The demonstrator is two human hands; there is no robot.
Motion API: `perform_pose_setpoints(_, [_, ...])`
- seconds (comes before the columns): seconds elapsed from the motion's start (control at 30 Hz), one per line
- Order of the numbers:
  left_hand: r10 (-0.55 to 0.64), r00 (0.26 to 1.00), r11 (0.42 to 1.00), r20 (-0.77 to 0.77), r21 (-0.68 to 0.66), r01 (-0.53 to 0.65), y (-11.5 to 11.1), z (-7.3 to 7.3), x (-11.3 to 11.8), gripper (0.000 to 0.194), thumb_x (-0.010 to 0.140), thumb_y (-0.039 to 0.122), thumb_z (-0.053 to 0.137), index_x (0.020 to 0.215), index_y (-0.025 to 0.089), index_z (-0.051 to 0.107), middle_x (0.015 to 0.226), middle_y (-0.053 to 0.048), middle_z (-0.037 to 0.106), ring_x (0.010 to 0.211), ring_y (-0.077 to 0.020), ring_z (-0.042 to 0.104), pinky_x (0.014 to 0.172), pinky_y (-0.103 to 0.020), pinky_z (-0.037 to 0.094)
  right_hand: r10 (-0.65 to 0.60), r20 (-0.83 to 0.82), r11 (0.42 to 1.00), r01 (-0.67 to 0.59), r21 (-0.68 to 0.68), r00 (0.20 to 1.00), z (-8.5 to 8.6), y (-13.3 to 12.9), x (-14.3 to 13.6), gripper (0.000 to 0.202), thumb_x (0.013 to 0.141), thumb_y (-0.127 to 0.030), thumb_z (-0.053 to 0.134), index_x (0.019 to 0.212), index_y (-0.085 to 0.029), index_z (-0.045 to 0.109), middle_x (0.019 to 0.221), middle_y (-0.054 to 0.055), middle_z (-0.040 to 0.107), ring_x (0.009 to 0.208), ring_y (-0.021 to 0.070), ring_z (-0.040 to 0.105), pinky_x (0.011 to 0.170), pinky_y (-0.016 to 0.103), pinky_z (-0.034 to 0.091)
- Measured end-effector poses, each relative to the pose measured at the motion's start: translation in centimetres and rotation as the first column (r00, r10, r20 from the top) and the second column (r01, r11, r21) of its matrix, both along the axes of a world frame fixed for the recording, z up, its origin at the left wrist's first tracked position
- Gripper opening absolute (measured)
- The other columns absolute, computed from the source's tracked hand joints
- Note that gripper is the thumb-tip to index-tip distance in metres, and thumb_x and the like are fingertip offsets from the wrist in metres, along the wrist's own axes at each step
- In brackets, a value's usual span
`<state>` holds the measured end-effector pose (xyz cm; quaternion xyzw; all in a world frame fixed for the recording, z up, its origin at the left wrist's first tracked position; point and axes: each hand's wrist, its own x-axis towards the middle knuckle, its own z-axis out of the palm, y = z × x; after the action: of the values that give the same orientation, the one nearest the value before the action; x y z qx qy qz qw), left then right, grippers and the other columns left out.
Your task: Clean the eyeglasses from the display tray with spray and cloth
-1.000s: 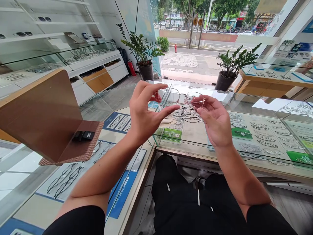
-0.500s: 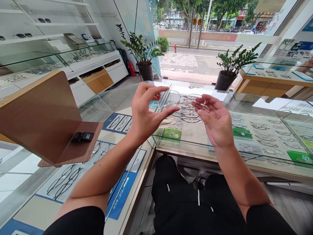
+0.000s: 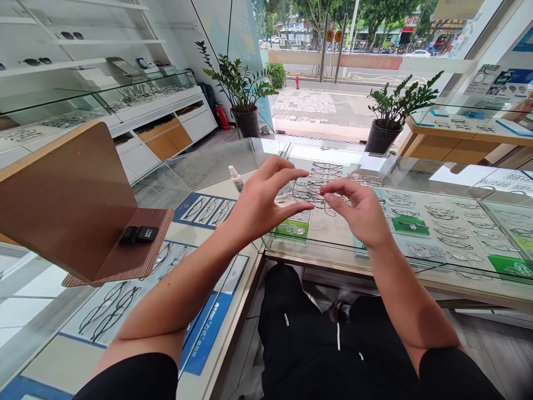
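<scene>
A pair of thin wire-rimmed eyeglasses [image 3: 300, 192] is held up above the glass counter, partly lost against the frames behind it. My left hand [image 3: 266, 194] curves like a C around one lens, thumb below and index finger above, gripping the rim. My right hand [image 3: 362, 211] pinches the eyeglasses near their middle or a folded temple; which part cannot be made out. Under the glass, behind both hands, several spectacle frames [image 3: 327, 168] lie in a column. A small white spray bottle [image 3: 235, 179] stands just beyond my left wrist.
The glass counter [image 3: 316, 244] runs across in front of me and continues to the left. On its left part stands a brown folded board [image 3: 70, 205] with a small black device [image 3: 141, 234]. Potted plants [image 3: 246, 119] flank the glass doorway. Display shelves line the left wall.
Both hands have come lower and closer together, and the eyeglasses have turned and dropped with them. My right hand moved left, its fingers now pinched tighter. The spray bottle has come into sight.
</scene>
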<state>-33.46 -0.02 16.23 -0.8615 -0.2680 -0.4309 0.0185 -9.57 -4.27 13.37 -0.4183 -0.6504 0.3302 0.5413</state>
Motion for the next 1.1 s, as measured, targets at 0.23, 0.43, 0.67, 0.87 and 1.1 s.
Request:
perform_pose_setpoints(0.23, [-0.112,0.994,0.991,-0.016,-0.077,0.11,-0.3,0.0,0.1,0.048,0.086,0.04,0.09,0.128,0.027,0.071,0.115,-0.007,0.066,0.099,-0.0218,0.068,0.086,-0.041,0.066,0.045,0.052,0.999,-0.043,-0.033,0.998,-0.5,0.5,0.3,0.013,0.095,-0.04,0.076,0.097,-0.027,0.079,0.101,0.003,0.077,0.102,0.0236,0.07,0.099,0.047,0.054])
perform_pose_setpoints(0.43, [-0.231,0.971,0.94,0.066,-0.243,0.24,-0.4,-0.3,0.6,0.043,0.087,0.04,0.088,0.123,0.026,0.071,0.116,-0.007,0.066,0.1,-0.0196,0.07,0.082,-0.037,0.071,0.293,-0.169,0.93,-0.322,-0.178,0.941,-1.4,1.0,0.5,0.017,0.093,-0.039,0.078,0.086,-0.024,0.074,0.114,0.004,0.08,0.114,0.0241,0.071,0.106,0.045,0.053])
perform_pose_setpoints(0.67, [-0.26,0.958,0.884,0.12,-0.371,0.286,-0.7,-0.5,1.0,0.041,0.086,0.04,0.089,0.118,0.023,0.07,0.118,-0.007,0.068,0.105,-0.0199,0.07,0.079,-0.031,0.068,0.389,-0.339,0.854,-0.473,-0.215,0.856,-2.6,1.4,0.6,0.017,0.092,-0.038,0.081,0.083,-0.025,0.075,0.119,0.005,0.079,0.128,0.0288,0.067,0.115,0.048,0.046])
perform_pose_setpoints(0.87, [-0.311,0.93,0.815,0.196,-0.448,0.367,-0.5,-0.9,1.2,0.044,0.085,0.04,0.091,0.119,0.024,0.068,0.121,-0.008,0.067,0.111,-0.022,0.069,0.091,-0.036,0.065,0.409,-0.402,0.829,-0.518,-0.211,0.819,-3.2,1.5,0.6,0.018,0.09,-0.039,0.084,0.083,-0.025,0.075,0.11,0.004,0.077,0.116,0.0262,0.067,0.106,0.043,0.049])
perform_pose_setpoints(1.1, [-0.312,0.933,0.788,0.18,-0.5,0.36,2.5,-3.8,1.5,0.066,0.078,0.05,0.095,0.129,0.026,0.06,0.131,-0.01,0.066,0.123,-0.0263,0.064,0.104,-0.042,0.055,0.251,-0.474,0.879,-0.404,-0.254,0.844,-4.8,2.4,0.6,0.022,0.086,-0.043,0.088,0.085,-0.023,0.078,0.098,0.003,0.076,0.094,0.0185,0.067,0.09,0.032,0.053])
